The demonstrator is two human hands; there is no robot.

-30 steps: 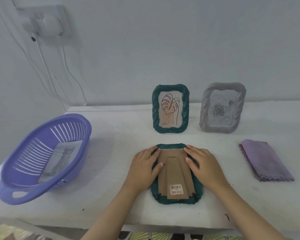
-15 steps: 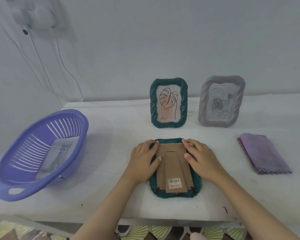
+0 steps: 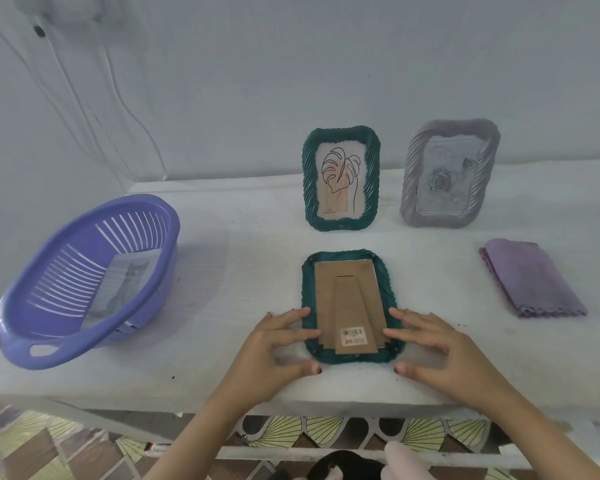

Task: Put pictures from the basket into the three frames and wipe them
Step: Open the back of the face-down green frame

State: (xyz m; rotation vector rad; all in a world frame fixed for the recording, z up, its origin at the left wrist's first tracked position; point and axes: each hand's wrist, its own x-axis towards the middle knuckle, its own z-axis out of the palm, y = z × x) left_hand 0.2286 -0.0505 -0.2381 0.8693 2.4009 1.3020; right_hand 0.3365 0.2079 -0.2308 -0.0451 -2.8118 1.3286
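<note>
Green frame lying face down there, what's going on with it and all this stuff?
A person is filling picture frames at a white table. The left hand and right hand touch the lower sides of a face-down green frame, cardboard back up. Behind stand a green frame with a leaf drawing and a grey frame with a rose. A cat picture lies in the purple basket; a folded purple cloth lies at the right.

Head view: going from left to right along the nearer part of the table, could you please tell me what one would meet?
Purple basket → left hand → face-down green frame → right hand → folded purple cloth.
</note>
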